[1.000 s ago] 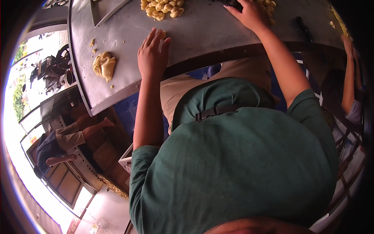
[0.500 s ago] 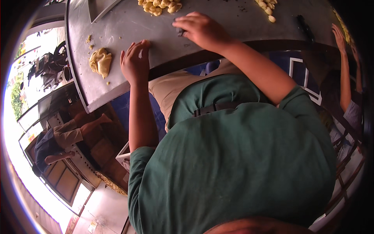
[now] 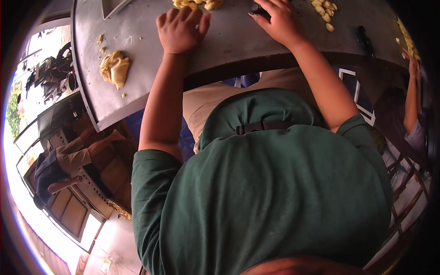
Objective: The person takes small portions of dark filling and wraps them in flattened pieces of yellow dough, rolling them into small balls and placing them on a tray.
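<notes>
A person in a dark green shirt [image 3: 275, 197] leans over a grey metal worktable [image 3: 238, 41], both bare forearms reaching up onto it. Compared with half a second earlier, the left hand [image 3: 181, 30] has moved from the table's near edge up toward the middle, and the right hand [image 3: 279, 20] has gone farther up and to the right. The left hand lies flat on the metal, fingers spread and holding nothing, just below a pile of small yellow dough pieces [image 3: 197, 3] at the top edge. The right hand is curled round a small dark object [image 3: 256, 8], too cropped to name.

Three heaps of dough show: that pile, a second scatter of pieces [image 3: 324, 9] right of the right hand, and one larger lump [image 3: 114, 68] lying alone near the table's left edge, well apart from both hands. A dark tool [image 3: 366, 41] rests at the right. Another person's forearm [image 3: 412, 96] reaches in from the far right. No container is visible; the dough sits on bare metal.
</notes>
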`<state>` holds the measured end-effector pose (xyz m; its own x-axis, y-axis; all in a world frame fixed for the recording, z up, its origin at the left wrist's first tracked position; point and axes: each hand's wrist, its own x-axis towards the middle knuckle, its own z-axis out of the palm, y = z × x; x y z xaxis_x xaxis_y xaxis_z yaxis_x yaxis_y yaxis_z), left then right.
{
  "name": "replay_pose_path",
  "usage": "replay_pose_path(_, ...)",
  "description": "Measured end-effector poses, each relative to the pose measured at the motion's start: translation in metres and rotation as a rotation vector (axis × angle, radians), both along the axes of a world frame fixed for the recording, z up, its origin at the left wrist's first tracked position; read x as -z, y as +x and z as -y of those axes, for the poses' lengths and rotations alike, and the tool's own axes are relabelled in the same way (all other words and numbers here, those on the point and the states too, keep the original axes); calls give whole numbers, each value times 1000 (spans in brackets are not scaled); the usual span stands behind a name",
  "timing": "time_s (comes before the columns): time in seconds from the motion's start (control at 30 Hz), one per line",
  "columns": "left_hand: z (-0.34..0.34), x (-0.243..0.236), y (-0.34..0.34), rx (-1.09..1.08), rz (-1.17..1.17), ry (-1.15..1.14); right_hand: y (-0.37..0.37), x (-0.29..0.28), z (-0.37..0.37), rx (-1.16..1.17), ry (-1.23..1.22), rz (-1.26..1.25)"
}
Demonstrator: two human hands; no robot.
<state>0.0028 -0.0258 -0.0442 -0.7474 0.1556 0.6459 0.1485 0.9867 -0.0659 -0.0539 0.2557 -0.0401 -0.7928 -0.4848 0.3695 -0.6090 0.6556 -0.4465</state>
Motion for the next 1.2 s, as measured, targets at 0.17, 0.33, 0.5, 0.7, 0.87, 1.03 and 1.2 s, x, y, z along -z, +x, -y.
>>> replay_pose_path(0.17, 42, 9, -12, -366, -78, 601, -4, -5, -3, -11, -24, -54)
replay_pose_path(0.33, -4, -10, 29, 67, -14, 150, -10, 6, -7, 45, -87, 65)
replay_pose_path(0.5, 33, 13, 25, -255, -383, 1249, -12, 2, 1, -63, -54, -74)
replay_pose_path(0.7, 14, 2, 17, 10, 51, 357, -9, -2, -1, -54, -71, -51)
replay_pose_path(0.87, 39, -14, 89, -428, 299, 446, -2, -8, -1, -2, -78, 204)
replay_pose_path(1.03, 41, -9, 126, -335, 333, 204, -8, 4, -6, -97, -161, -36)
replay_pose_path(1.2, 21, -13, 118, -286, 354, 470, -5, -2, -2, -68, -55, -86)
